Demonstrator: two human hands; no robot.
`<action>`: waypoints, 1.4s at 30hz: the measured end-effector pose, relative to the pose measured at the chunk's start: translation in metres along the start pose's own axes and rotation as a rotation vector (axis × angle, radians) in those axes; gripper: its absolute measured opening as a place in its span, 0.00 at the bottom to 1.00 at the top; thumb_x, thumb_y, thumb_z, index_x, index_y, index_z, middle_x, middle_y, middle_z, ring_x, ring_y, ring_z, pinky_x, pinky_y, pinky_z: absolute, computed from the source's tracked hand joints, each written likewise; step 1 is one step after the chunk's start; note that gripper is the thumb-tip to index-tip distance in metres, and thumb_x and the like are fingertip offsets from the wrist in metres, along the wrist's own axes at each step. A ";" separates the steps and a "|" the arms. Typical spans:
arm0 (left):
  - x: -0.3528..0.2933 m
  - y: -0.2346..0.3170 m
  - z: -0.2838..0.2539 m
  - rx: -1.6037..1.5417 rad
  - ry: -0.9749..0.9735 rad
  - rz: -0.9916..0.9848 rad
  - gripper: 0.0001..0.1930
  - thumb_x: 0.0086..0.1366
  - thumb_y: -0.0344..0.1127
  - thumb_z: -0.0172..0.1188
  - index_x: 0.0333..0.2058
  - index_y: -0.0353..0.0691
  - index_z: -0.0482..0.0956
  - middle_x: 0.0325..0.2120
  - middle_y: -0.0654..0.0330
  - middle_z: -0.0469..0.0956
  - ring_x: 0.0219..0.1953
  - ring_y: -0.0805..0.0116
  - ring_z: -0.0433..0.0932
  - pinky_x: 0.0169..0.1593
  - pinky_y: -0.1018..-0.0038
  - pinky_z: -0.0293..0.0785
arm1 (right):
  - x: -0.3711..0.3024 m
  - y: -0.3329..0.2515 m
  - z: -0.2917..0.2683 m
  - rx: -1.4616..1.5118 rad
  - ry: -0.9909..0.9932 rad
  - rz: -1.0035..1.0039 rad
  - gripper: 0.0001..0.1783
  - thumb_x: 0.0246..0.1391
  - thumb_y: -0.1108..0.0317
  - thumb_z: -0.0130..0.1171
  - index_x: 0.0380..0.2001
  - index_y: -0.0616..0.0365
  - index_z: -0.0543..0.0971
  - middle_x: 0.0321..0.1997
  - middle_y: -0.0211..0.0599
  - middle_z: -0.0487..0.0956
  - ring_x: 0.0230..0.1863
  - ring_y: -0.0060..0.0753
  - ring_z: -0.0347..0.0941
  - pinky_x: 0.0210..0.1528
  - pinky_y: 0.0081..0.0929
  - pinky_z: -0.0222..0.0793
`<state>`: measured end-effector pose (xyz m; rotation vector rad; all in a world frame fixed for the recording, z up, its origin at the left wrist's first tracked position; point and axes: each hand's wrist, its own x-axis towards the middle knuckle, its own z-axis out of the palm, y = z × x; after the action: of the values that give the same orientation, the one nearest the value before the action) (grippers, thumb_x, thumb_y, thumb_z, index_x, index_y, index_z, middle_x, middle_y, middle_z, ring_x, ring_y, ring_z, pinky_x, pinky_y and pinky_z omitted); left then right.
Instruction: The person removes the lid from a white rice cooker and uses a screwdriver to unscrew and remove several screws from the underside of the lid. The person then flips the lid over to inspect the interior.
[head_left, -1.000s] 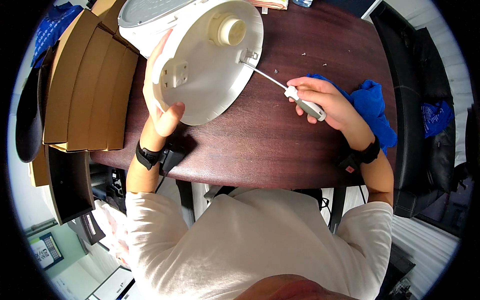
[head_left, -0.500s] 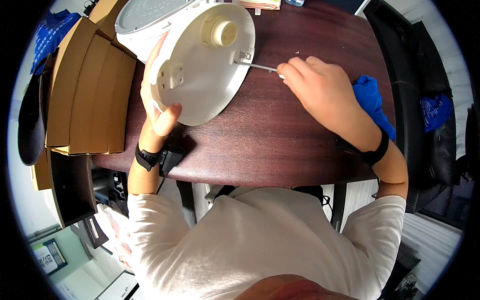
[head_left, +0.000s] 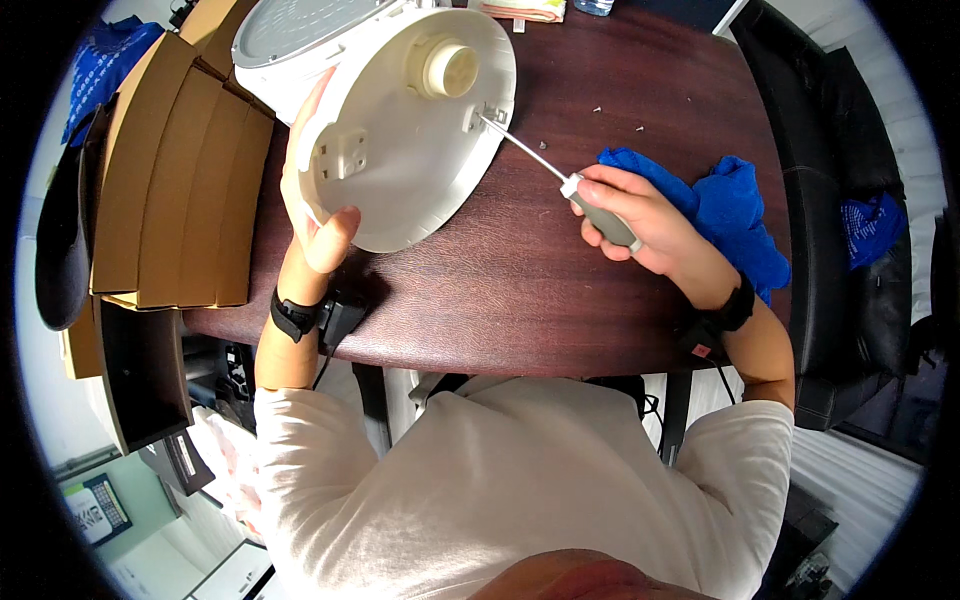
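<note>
My left hand (head_left: 328,232) is closed on the left edge of a round white plastic cover (head_left: 405,195), thumb on its near rim. The cover stands tilted, its hollow inner side facing right and toward me. A cream round cup-like fitting (head_left: 452,72) sticks out near its top, and a small white bracket (head_left: 350,153) sits at its left. My right hand (head_left: 640,215) is wrapped round the grey handle of a screwdriver (head_left: 530,152). Its shaft slants up and left, with the tip at a small fitting (head_left: 490,117) near the cover's right edge.
Behind the cover is a white appliance body (head_left: 310,40) with a grey top. Several tiny screws (head_left: 641,128) lie on the dark wooden table (head_left: 480,310). A blue cloth (head_left: 735,205) lies beside my right wrist. Cardboard boxes (head_left: 180,180) stand at the left; a black sofa (head_left: 830,200) is at the right.
My right hand has dropped toward me and turned, so the screwdriver's handle shows and its shaft slopes more steeply. The tip stays at the cover's right side. My left hand has barely moved.
</note>
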<state>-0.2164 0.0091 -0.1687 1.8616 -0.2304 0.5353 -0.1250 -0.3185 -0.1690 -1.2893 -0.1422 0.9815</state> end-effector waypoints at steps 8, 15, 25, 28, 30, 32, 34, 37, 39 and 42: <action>-0.028 -0.012 -0.012 -0.157 0.135 -0.260 0.43 0.47 0.40 0.55 0.62 0.39 0.50 0.48 0.51 0.65 0.47 0.61 0.69 0.47 0.63 0.72 | 0.008 0.010 0.001 0.107 -0.010 0.079 0.14 0.65 0.60 0.45 0.37 0.61 0.70 0.32 0.34 0.71 0.20 0.18 0.67 0.10 0.12 0.56; -0.004 0.013 0.002 -0.094 0.047 -0.072 0.46 0.46 0.44 0.58 0.65 0.40 0.49 0.49 0.52 0.66 0.47 0.62 0.69 0.48 0.65 0.71 | 0.009 0.015 -0.003 0.134 -0.049 0.066 0.14 0.63 0.58 0.49 0.34 0.60 0.71 0.30 0.33 0.72 0.20 0.18 0.68 0.10 0.12 0.55; -0.005 0.011 0.005 -0.101 0.108 -0.107 0.48 0.44 0.44 0.58 0.65 0.38 0.50 0.49 0.52 0.66 0.48 0.63 0.69 0.49 0.66 0.70 | 0.008 0.015 0.000 0.158 -0.039 0.048 0.14 0.63 0.59 0.50 0.35 0.61 0.70 0.31 0.33 0.72 0.20 0.18 0.67 0.11 0.12 0.54; 0.000 0.015 0.007 -0.089 0.099 -0.095 0.48 0.43 0.44 0.57 0.64 0.36 0.51 0.50 0.51 0.67 0.48 0.63 0.68 0.50 0.67 0.68 | 0.011 0.018 -0.002 0.188 -0.035 0.047 0.14 0.63 0.59 0.50 0.36 0.61 0.70 0.31 0.34 0.72 0.20 0.18 0.67 0.10 0.13 0.54; 0.002 0.017 0.008 -0.085 0.097 -0.092 0.48 0.41 0.44 0.56 0.64 0.34 0.52 0.50 0.51 0.67 0.48 0.64 0.68 0.51 0.68 0.67 | 0.012 0.020 -0.002 0.200 -0.039 0.059 0.14 0.63 0.59 0.50 0.36 0.61 0.70 0.31 0.34 0.71 0.20 0.18 0.66 0.10 0.13 0.54; 0.003 0.021 0.009 -0.077 0.096 -0.092 0.49 0.40 0.44 0.55 0.63 0.32 0.52 0.50 0.50 0.67 0.48 0.64 0.68 0.51 0.68 0.67 | 0.010 0.018 -0.002 0.199 -0.052 0.047 0.14 0.63 0.59 0.50 0.36 0.61 0.70 0.31 0.34 0.71 0.20 0.18 0.66 0.10 0.13 0.54; 0.005 0.023 0.011 -0.073 0.096 -0.091 0.49 0.39 0.44 0.55 0.63 0.31 0.53 0.50 0.50 0.68 0.48 0.64 0.68 0.52 0.69 0.66 | 0.009 0.017 -0.001 0.197 -0.054 0.044 0.14 0.63 0.60 0.50 0.36 0.61 0.70 0.31 0.35 0.72 0.20 0.18 0.66 0.10 0.13 0.54; 0.005 0.023 0.012 -0.076 0.089 -0.097 0.50 0.38 0.46 0.54 0.63 0.29 0.53 0.51 0.49 0.67 0.49 0.64 0.67 0.53 0.69 0.64 | 0.009 0.017 0.001 0.198 -0.050 0.054 0.13 0.63 0.60 0.50 0.36 0.61 0.70 0.31 0.35 0.72 0.20 0.18 0.66 0.10 0.12 0.54; 0.004 0.021 0.009 -0.082 0.084 -0.109 0.50 0.40 0.48 0.55 0.63 0.29 0.53 0.52 0.49 0.66 0.51 0.63 0.66 0.54 0.68 0.64 | 0.011 0.019 0.001 0.200 -0.059 0.057 0.13 0.63 0.60 0.50 0.36 0.61 0.70 0.31 0.35 0.72 0.20 0.18 0.67 0.10 0.12 0.54; 0.004 0.019 0.008 -0.076 0.075 -0.080 0.50 0.42 0.50 0.55 0.63 0.30 0.53 0.54 0.48 0.64 0.53 0.61 0.65 0.56 0.67 0.63 | 0.011 0.020 0.001 0.191 -0.050 0.061 0.13 0.63 0.60 0.49 0.36 0.62 0.70 0.31 0.35 0.72 0.20 0.18 0.67 0.10 0.12 0.54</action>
<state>-0.2190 -0.0048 -0.1534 1.7660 -0.1236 0.5332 -0.1298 -0.3117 -0.1903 -1.0999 -0.0468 1.0537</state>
